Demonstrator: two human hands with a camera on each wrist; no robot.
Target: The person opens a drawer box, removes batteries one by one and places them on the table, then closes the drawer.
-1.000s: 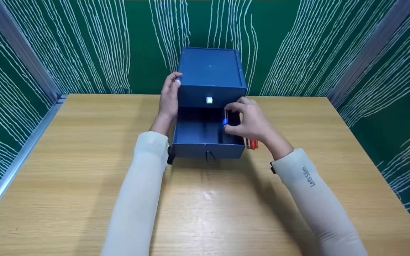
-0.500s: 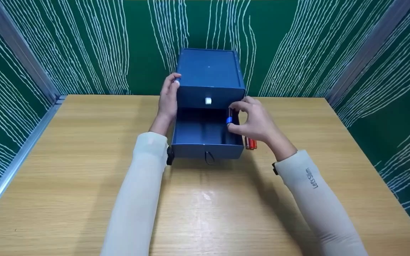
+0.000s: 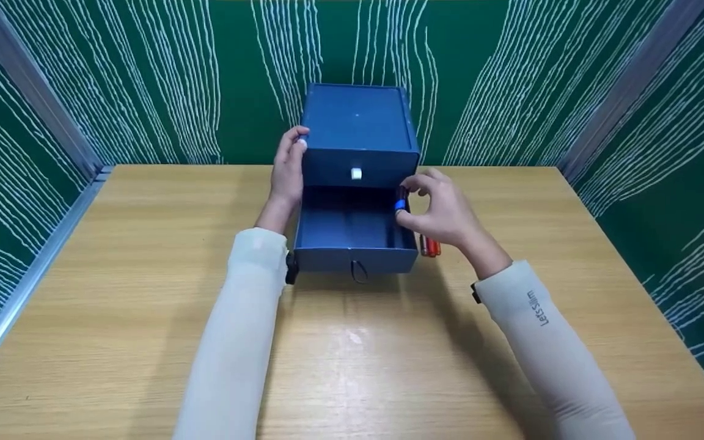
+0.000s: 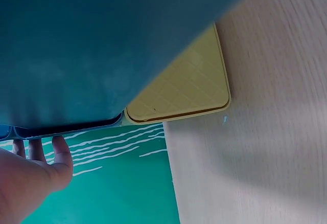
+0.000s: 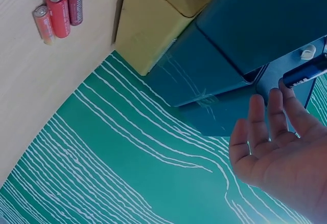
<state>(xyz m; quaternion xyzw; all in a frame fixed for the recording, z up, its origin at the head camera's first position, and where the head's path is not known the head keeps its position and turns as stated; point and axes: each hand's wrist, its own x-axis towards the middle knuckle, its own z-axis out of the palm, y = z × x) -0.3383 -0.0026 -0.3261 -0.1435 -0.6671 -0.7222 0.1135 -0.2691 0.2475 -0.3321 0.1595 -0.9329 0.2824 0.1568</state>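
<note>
A blue drawer cabinet (image 3: pixel 355 119) stands near the back of the table, its lower drawer (image 3: pixel 321 260) pulled out. Against the cabinet's left side rests my left hand (image 3: pixel 288 171), its fingertips along the upper edge; in the left wrist view these fingers (image 4: pixel 62 155) touch the blue side. Between thumb and fingertips, my right hand (image 3: pixel 443 211) pinches a dark battery (image 3: pixel 401 203) with a blue band over the right side of the pulled-out drawer. The right wrist view shows the battery (image 5: pixel 306 74) near the cabinet front, the other fingers spread out.
Several batteries (image 3: pixel 431 247) lie on the table right of the drawer; three reddish batteries (image 5: pixel 58 13) show in the right wrist view. Beneath the blue part is a yellow section (image 4: pixel 189 81). A white knob (image 3: pixel 356 173) juts from the upper drawer. Green walls enclose the table.
My right hand has shifted a little to the right with the battery, closer to the drawer's right wall. The left hand stays on the cabinet.
</note>
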